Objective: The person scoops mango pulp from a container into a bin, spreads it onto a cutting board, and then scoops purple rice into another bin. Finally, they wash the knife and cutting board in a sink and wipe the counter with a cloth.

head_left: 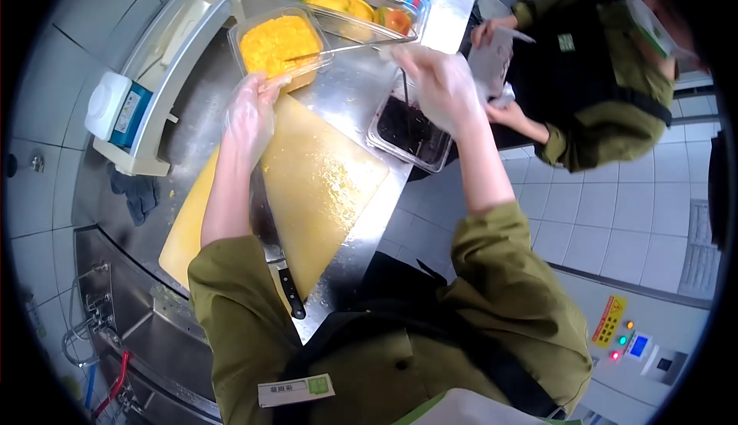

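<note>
My left hand (250, 113), in a clear plastic glove, is at the near corner of a clear tub (301, 79) of chopped mango (280, 43), its fingers pinched together. My right hand (446, 86), also gloved, is raised with curled fingers near the end of a long metal spoon (361, 46). That spoon slants out of the mango. I cannot tell what either pinch holds. Beneath the right hand is a clear container (430, 152) of dark food with a handle standing in it. A yellow cutting board (319, 171) lies below the hands.
A black-handled knife (291, 294) lies by the board. Behind the tub, a clear tray (369, 31) holds mangoes (338, 0). On the left are a white rack (154, 129), a dark cloth (137, 194) and a sink (146, 333). A co-worker (592, 63) holds a pouch (492, 63).
</note>
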A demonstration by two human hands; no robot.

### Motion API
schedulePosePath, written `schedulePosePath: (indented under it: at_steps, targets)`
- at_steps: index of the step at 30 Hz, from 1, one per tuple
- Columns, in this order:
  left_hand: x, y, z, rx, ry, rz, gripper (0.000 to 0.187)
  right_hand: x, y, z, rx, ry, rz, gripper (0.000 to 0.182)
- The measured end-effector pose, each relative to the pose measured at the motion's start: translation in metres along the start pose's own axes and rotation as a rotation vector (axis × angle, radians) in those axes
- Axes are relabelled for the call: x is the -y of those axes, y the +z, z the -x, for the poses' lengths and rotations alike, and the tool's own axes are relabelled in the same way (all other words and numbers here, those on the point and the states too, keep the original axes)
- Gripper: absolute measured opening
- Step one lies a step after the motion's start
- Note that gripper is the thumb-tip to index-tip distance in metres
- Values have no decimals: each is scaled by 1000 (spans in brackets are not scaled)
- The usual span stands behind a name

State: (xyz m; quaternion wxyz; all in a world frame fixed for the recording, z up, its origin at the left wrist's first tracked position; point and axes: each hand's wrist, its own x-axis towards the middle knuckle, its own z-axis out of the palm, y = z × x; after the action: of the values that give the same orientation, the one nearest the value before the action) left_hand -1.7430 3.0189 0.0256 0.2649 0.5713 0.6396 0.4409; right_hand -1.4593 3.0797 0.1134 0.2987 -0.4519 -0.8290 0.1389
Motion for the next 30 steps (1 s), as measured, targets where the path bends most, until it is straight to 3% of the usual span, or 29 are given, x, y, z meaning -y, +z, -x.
schedulePosePath:
  at_steps: [2,3,5,7,9,13,16,18,21,25,28,29,30]
  targets:
    - [-5,7,-8,-20,9,-148,29,-4,-19,44,-70,-193,150,19]
    - [-6,10,-10,-37,3,-206,30,-10,-22,62,51,61,-159,20]
    - [3,24,-16,-59,12,-215,32,-22,-29,98,13,673,-820,23]
    - [22,42,-18,-75,37,-113,35,-36,-32,112,62,630,-782,24]
    - [15,54,-15,-121,-107,92,38,-44,-35,120,94,655,-770,23]
    - [-30,64,4,-458,-693,916,44,-75,-29,121,115,760,-950,29]
    - [-75,90,52,-419,-610,244,48,-100,-29,116,169,766,-1182,30]
    - [-108,117,66,-175,-358,-137,50,-103,-35,114,242,741,-1193,29]
    - [-132,145,18,128,-244,-295,53,-127,-36,121,327,675,-1320,30]
    - [-136,186,-31,15,-219,-626,54,-160,-53,136,389,684,-1454,30]
    - [-139,192,-48,158,-453,-247,55,-173,-64,147,427,718,-1541,32]
    - [-88,202,-56,86,-394,-103,49,-176,-65,149,446,741,-1537,32]
    - [-90,202,-60,65,-386,-124,44,-178,-64,150,470,760,-1538,31]
